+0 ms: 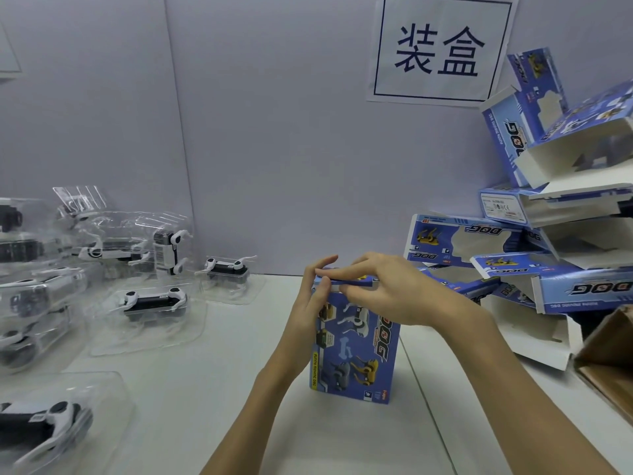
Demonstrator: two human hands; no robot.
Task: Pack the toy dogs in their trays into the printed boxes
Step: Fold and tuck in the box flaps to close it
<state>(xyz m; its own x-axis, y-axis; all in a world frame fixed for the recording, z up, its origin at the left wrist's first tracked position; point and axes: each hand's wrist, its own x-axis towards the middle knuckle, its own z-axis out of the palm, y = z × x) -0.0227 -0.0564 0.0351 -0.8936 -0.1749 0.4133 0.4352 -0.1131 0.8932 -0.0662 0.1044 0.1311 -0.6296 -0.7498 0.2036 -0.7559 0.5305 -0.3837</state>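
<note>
A blue printed box (359,351) stands upright on the white table (205,389) in front of me. My left hand (313,296) holds the box's upper left edge, its fingers against the top flap. My right hand (387,289) lies over the top flap, fingers pinching its front edge. What is inside the box is hidden. Several black-and-white toy dogs in clear plastic trays (156,301) lie at the left, one more (227,269) nearer the wall and one (44,423) at the near left.
A pile of open empty printed boxes (534,265) is stacked at the right against the wall. A brown cardboard carton (609,358) shows at the right edge. A paper sign (440,49) hangs on the grey wall.
</note>
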